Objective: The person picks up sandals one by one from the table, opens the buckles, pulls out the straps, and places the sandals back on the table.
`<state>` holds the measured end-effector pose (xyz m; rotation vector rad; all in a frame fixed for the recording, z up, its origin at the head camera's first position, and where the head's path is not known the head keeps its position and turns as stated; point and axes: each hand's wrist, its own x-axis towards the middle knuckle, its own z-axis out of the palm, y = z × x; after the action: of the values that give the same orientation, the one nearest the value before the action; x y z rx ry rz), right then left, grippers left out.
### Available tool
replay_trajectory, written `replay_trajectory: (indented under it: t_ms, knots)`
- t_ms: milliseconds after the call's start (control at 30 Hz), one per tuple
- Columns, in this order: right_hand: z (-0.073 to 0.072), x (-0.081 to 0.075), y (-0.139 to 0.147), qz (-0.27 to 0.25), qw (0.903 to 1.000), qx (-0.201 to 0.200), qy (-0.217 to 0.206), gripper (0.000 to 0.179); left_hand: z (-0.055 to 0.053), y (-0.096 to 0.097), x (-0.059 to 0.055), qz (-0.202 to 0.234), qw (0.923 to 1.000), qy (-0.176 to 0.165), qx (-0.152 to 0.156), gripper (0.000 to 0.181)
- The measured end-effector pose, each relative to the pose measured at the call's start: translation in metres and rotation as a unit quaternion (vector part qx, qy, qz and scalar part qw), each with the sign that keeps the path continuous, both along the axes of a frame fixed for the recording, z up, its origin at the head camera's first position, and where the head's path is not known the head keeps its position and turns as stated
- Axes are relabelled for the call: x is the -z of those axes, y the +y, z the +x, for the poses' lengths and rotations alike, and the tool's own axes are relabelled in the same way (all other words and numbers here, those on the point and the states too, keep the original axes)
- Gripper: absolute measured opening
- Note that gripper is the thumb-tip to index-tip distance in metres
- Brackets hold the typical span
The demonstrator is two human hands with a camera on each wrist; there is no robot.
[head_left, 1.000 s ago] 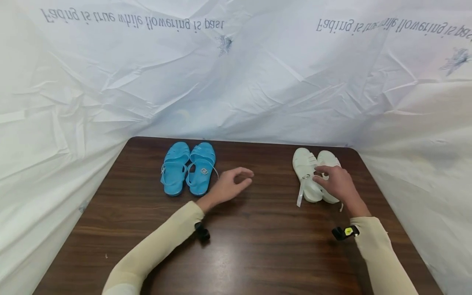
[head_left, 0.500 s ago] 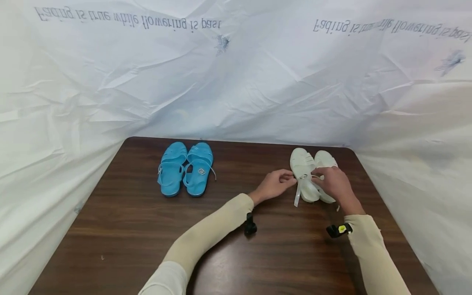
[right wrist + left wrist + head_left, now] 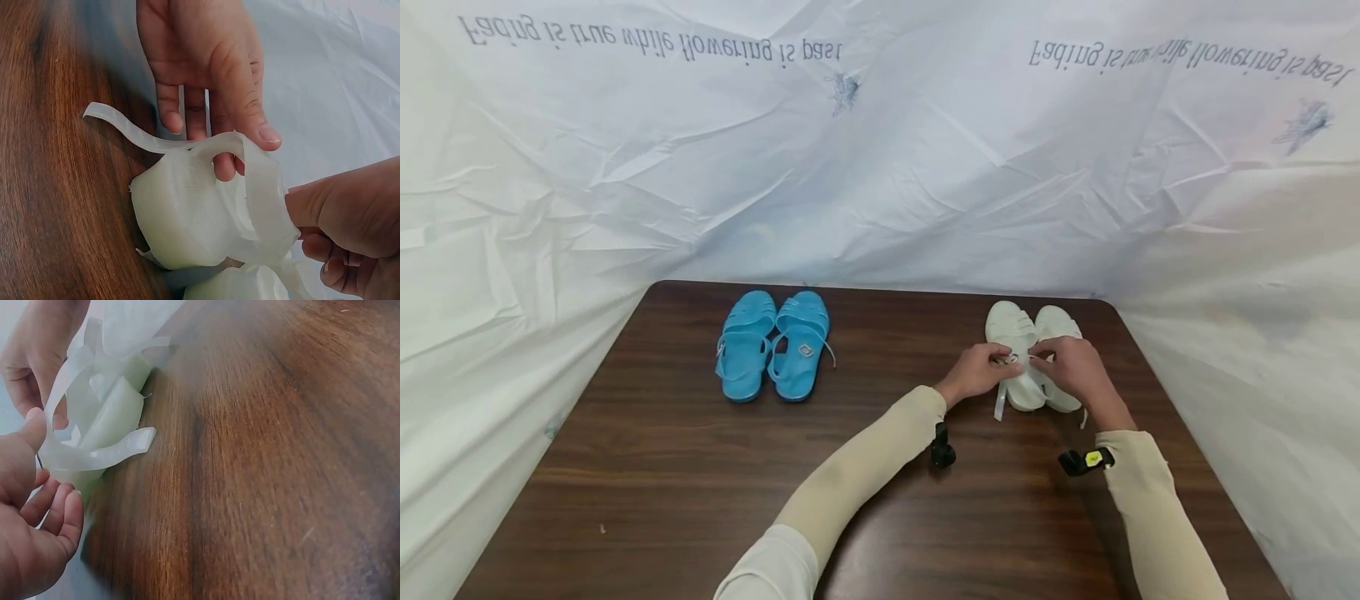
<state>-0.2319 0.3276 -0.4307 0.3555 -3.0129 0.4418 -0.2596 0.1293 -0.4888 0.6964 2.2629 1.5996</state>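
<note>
A pair of white jelly sandals stands at the back right of the table; the left white sandal is between my hands. My left hand pinches its ankle strap near the buckle, thumb on one side and fingers on the other. The strap's loose tail sticks out over the tabletop. My right hand pinches the same strap from the opposite side, with a finger behind the band in the right wrist view. It partly covers the right white sandal in the head view.
Two blue jelly sandals, a left one and a right one, lie side by side at the back left of the dark wooden table. White printed sheeting hangs behind the table and along its sides.
My left hand has moved right from beside the blue sandals to the left white sandal and taken hold of its strap. The right hand has stayed at the white sandals.
</note>
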Motion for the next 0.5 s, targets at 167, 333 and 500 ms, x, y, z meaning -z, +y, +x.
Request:
replay_trajectory:
  t_ms: [167, 333, 500]
  knots:
    - [0.0011, 0.0020, 0.0003, -0.017, 0.9998, 0.007, 0.009, 0.017, 0.0013, 0.0006, 0.0000, 0.011, 0.9999, -0.011, -0.002, 0.039]
    - [0.0028, 0.0024, -0.0025, -0.032, 0.9992, 0.013, 0.017, 0.017, 0.0024, 0.0017, -0.0017, 0.026, 0.9993, -0.023, -0.014, 0.033]
    - [0.0055, 0.0014, -0.0079, -0.053, 0.9976, 0.023, 0.037, 0.018, 0.0047, 0.0016, -0.0085, 0.058, 0.9970, -0.041, -0.030, 0.033]
